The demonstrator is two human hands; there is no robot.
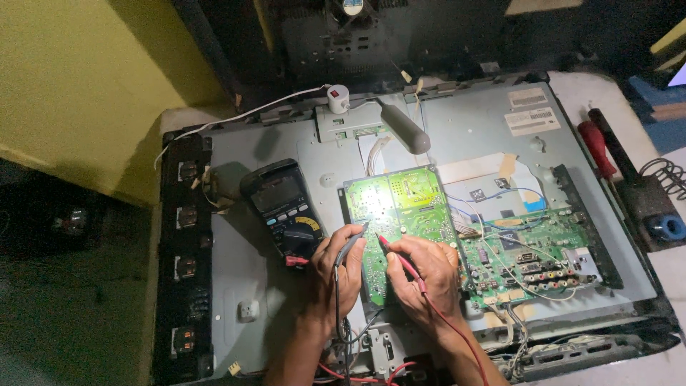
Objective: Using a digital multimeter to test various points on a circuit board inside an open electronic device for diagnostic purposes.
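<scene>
Centre frame, green circuit board (395, 214) on grey panel (457, 136). Left hand (337, 275) pinched around black probe (350, 246), right hand (421, 275) around red probe (400, 259); both tips on board. Multimeter (282, 207) just left.

Lower part of green circuit board (389, 214) hidden under both hands. Forearms cut off at bottom edge. Multimeter (284, 207) screen too dim to read. Red screwdriver (597, 146) tip hidden near table's right edge.
</scene>
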